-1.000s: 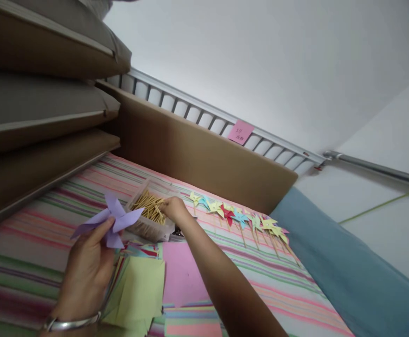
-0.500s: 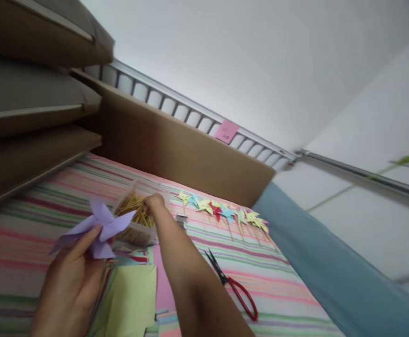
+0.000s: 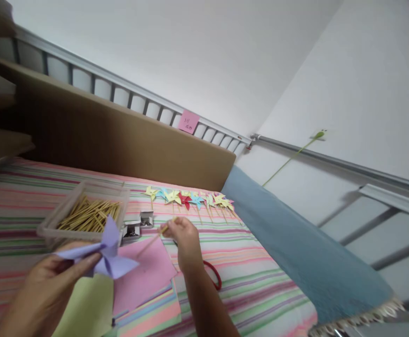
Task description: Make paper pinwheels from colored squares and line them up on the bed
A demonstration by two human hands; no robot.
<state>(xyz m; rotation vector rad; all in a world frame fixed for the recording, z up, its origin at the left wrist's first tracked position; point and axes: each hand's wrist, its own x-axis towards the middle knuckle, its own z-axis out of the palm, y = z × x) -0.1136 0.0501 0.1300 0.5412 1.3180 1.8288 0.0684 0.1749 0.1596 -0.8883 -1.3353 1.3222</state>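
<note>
My left hand (image 3: 46, 290) pinches a folded purple paper pinwheel (image 3: 102, 255) at the lower left, over the paper sheets. My right hand (image 3: 183, 236) is closed on a thin wooden stick (image 3: 151, 241) that slants down to the left, over the pink sheet (image 3: 144, 274). A clear plastic box of wooden sticks (image 3: 85, 215) sits just behind the pinwheel. A row of several finished small pinwheels on sticks (image 3: 190, 200) lies on the striped cloth beyond my right hand.
Pink, green and striped paper sheets (image 3: 148, 313) lie stacked below my hands. Red scissor handles (image 3: 215, 275) show beside my right wrist. Two small metal staplers (image 3: 137, 225) sit by the box. A brown cardboard wall (image 3: 120, 145) with a pink sticky note (image 3: 188, 121) stands behind; blue cloth (image 3: 295, 252) lies right.
My right hand has left the stick box, pulling back to the right with one stick. The view swung right, so the box and pinwheels shifted left. My left hand keeps the purple pinwheel.
</note>
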